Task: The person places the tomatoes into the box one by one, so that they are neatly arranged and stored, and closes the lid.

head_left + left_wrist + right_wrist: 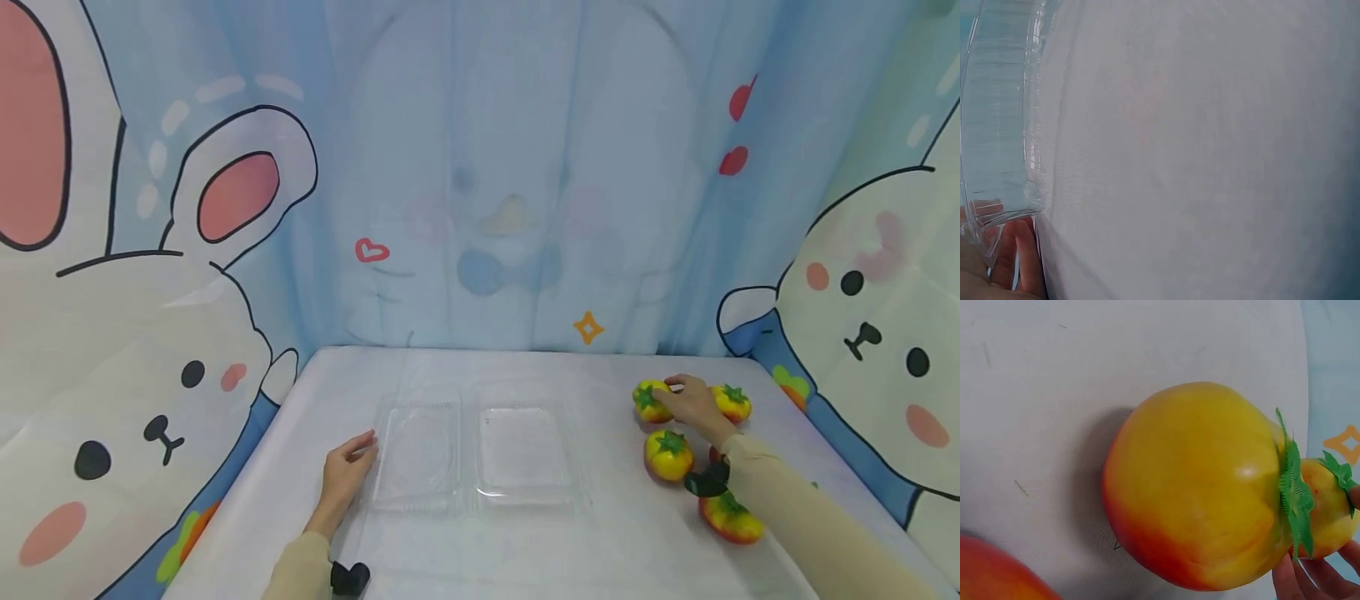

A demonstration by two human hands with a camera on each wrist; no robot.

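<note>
My right hand (692, 405) grips a yellow toy persimmon (651, 402) with a green leafy cap at the far right of the table. In the right wrist view, its fingers lie under that persimmon (1327, 515) and a fingertip is at the cap. A bigger-looking persimmon (1197, 487) stands nearer that camera and hides part of it. My left hand (348, 475) is at the left edge of a clear plastic box (418, 454), which lies open with two halves side by side. The left wrist view shows its fingers (1030, 262), fairly straight, at the box's corner (997, 215).
More toy persimmons lie around my right forearm: one (669, 456) in front of the hand, one (731, 403) behind it, one (731, 518) nearer me. A red one is mostly hidden by the wrist. The white tablecloth (517, 554) meets a blue cartoon curtain (525, 108).
</note>
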